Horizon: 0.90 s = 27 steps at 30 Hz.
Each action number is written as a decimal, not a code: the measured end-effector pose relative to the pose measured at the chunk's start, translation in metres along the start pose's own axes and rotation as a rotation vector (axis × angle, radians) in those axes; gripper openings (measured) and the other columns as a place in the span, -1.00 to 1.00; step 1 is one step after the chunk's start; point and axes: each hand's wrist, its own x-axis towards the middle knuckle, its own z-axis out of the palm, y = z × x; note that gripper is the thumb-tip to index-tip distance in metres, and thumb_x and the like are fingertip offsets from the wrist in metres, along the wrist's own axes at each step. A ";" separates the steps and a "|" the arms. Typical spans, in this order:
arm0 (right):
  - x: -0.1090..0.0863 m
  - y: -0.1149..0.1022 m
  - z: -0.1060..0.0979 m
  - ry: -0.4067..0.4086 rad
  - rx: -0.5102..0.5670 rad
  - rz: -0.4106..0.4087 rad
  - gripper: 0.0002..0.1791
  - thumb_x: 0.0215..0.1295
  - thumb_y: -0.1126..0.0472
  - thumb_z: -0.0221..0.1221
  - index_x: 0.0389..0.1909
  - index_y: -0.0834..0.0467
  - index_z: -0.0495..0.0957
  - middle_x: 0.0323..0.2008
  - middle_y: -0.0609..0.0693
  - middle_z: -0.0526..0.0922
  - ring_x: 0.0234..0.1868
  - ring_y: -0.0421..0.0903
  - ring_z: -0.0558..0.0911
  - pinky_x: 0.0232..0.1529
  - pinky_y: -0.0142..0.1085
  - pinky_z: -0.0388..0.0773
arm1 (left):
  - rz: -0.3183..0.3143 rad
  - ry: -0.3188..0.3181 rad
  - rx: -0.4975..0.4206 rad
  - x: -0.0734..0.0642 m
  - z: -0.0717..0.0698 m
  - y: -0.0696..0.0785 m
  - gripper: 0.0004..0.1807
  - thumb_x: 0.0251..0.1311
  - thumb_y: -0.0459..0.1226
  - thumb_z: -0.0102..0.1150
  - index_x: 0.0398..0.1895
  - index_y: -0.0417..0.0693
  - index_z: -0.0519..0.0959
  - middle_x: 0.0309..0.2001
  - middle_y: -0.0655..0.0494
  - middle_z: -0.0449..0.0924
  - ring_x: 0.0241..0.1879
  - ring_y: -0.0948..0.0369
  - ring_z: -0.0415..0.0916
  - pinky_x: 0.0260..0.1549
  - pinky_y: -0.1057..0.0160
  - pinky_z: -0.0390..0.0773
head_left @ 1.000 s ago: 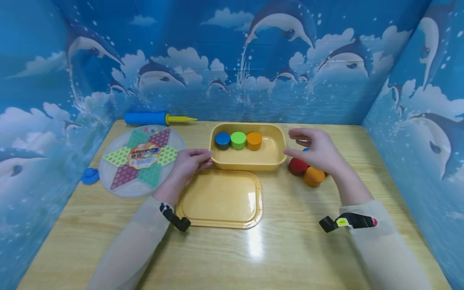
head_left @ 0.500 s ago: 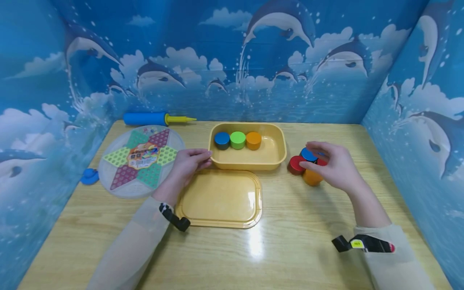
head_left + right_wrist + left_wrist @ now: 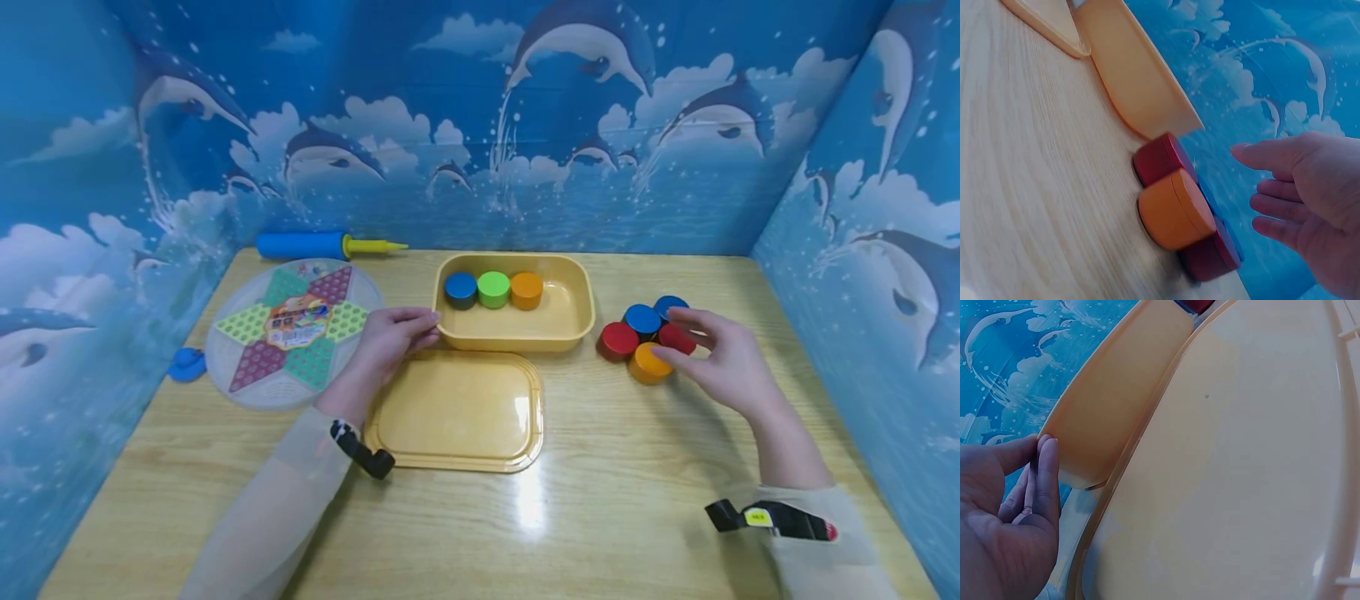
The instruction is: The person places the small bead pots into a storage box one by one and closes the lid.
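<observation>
My left hand [image 3: 397,336] pinches the left rim of a yellow plastic box [image 3: 517,343]; the left wrist view shows thumb and fingertips meeting at the rim [image 3: 1054,419]. Inside the box stand a blue cylinder [image 3: 461,290], a green one [image 3: 493,289] and an orange one [image 3: 527,290], side by side. To the right, my right hand [image 3: 723,358] hovers over a cluster of similar cylinders, thumb and fingers apart, holding nothing. The cluster has an orange cylinder [image 3: 649,364], red ones [image 3: 618,342] and blue ones [image 3: 642,321]. Seams show near their tops in the right wrist view.
A flat yellow lid [image 3: 457,412] lies in front of the box. At left are a round Chinese checkers board [image 3: 294,333], a blue-and-yellow pump [image 3: 303,245] and a small blue object [image 3: 186,365]. Dolphin-printed cloth walls [image 3: 480,125] border the wooden table.
My right hand has moved from beside the box's right edge, rightward and nearer, to over the cylinder cluster, uncovering more of it. The left hand stays at the box rim.
</observation>
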 end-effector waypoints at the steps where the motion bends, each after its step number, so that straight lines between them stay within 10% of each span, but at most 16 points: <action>1: 0.000 0.004 -0.002 0.002 0.000 -0.001 -0.25 0.39 0.00 0.44 0.44 0.31 0.45 0.36 0.32 0.52 0.28 0.40 0.56 0.17 0.18 0.59 | -0.002 -0.001 -0.001 0.000 0.000 0.000 -0.65 0.41 -0.39 0.37 0.20 -0.32 0.64 0.04 -0.19 0.66 -0.20 0.17 0.76 -0.04 0.23 0.78; 13: 0.015 0.040 -0.017 0.022 0.076 0.051 -0.27 0.44 0.10 0.41 0.46 0.38 0.39 0.36 0.39 0.50 0.33 0.36 0.51 0.26 -0.31 0.54 | -0.007 0.007 0.005 0.000 0.001 0.001 -0.66 0.42 -0.37 0.36 0.19 -0.31 0.64 0.04 -0.19 0.66 -0.21 0.17 0.76 -0.04 0.23 0.79; 20: 0.034 0.058 -0.026 0.005 0.101 0.128 -0.20 0.49 -0.05 0.33 0.51 0.35 0.34 0.38 0.39 0.47 0.35 0.37 0.50 -0.06 -0.77 0.49 | -0.002 0.010 0.022 0.001 0.001 -0.001 -0.67 0.42 -0.36 0.37 0.18 -0.28 0.65 0.06 -0.19 0.66 -0.18 0.16 0.76 -0.04 0.23 0.78; 27: 0.055 0.062 -0.028 -0.103 0.068 0.143 -0.12 0.45 -0.10 0.36 0.53 0.36 0.30 0.43 0.39 0.42 0.39 0.38 0.46 0.15 -0.37 0.66 | -0.013 0.024 0.028 0.001 0.002 0.000 -0.66 0.41 -0.34 0.38 0.19 -0.26 0.66 0.07 -0.19 0.66 -0.16 0.14 0.76 -0.05 0.22 0.79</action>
